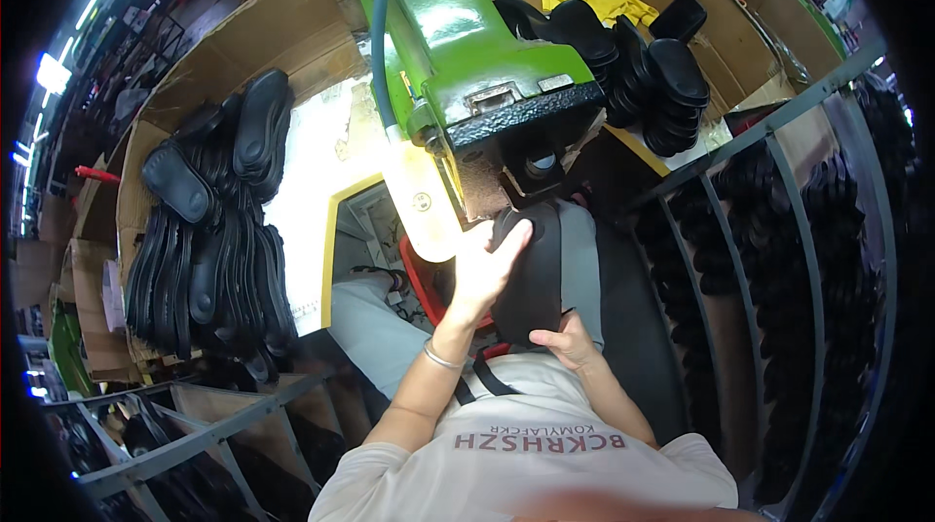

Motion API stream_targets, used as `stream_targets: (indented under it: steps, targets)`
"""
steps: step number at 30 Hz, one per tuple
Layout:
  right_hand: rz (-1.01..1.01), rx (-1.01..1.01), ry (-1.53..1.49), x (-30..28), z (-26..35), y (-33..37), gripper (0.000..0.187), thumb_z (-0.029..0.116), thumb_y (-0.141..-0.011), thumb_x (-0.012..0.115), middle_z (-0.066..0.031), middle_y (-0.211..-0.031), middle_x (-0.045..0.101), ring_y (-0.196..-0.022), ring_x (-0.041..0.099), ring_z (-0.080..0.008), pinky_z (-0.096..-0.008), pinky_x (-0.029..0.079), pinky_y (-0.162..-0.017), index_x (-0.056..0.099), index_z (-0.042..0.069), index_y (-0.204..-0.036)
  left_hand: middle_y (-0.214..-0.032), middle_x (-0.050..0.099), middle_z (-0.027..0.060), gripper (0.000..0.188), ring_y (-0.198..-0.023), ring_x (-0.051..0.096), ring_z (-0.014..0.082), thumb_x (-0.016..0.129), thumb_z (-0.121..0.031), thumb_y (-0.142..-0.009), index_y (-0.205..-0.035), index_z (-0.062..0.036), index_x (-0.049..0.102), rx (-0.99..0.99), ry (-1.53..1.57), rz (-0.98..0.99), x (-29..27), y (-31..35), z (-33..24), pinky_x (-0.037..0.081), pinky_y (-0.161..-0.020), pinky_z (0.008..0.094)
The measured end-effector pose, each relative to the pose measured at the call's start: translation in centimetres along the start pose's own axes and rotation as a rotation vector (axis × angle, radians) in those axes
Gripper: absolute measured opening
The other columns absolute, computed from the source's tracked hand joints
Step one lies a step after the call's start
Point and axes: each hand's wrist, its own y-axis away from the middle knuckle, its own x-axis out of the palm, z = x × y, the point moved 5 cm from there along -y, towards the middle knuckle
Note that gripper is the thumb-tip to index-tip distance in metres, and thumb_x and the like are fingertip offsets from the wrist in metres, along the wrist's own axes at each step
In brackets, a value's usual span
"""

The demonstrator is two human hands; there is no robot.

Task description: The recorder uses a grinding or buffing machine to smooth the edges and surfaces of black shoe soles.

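Observation:
A black shoe sole (529,280) lies lengthwise between my hands, its far end close under the head of a green machine (458,25). My left hand (484,267) grips the far end, thumb laid across the top face and fingers partly hidden. At the near end my right hand (568,341) pinches the edge, with the thumb on top. The machine's dark lower block (536,167) overhangs the sole, so whether they touch cannot be seen. A lit pale plate (421,196) stands beside my left hand.
Black soles (209,240) are piled on the left of the table; more stacks (667,79) and a yellow cloth (604,4) sit at the back right. Cardboard walls (263,25) surround the table. Metal racks (755,317) flank me. A red bin (421,279) shows below.

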Motion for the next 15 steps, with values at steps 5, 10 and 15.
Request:
stream_targets:
  steps: [5, 10, 15]
  targets:
    - [-0.029, 0.010, 0.035, -1.3, 3.0, 1.3, 0.049, -0.007, -0.065, 0.072, -0.0127, -0.107, 0.062, -0.098, 0.060, -0.0194, -0.0299, 0.047, -0.088, 0.054, -0.009, -0.111, -0.088, 0.065, 0.0046, 0.016, -0.075, 0.058, 0.0079, 0.061, -0.006, -0.087, -0.099, 0.0046, 0.064, -0.014, 0.137, 0.011, -1.0, 1.0, 0.2, 0.047, -0.068, 0.0217]
    - [-0.258, -0.272, 0.020, -3.5, 10.0, 0.8, 0.038, -0.004, -0.070, 0.062, -0.0121, -0.103, 0.062, -0.096, 0.061, -0.0219, -0.0333, 0.047, -0.090, 0.056, -0.002, -0.108, -0.091, 0.065, 0.0057, 0.019, -0.079, 0.060, 0.0097, 0.062, -0.003, -0.085, -0.102, 0.0054, 0.061, 0.079, 0.221, -0.087, -1.5, 1.9, 0.9, 0.048, -0.073, 0.0225]
    - [-0.251, -0.429, 0.023, -2.1, 17.1, -3.9, 0.028, -0.002, -0.077, 0.061, -0.0119, -0.100, 0.062, -0.092, 0.062, -0.0205, -0.0308, 0.049, -0.086, 0.056, -0.001, -0.104, -0.088, 0.064, 0.0050, 0.016, -0.075, 0.059, 0.0094, 0.065, -0.003, -0.083, -0.097, 0.0039, 0.061, 0.209, -0.128, -0.129, -3.2, 0.9, 1.3, 0.048, -0.071, 0.0225]
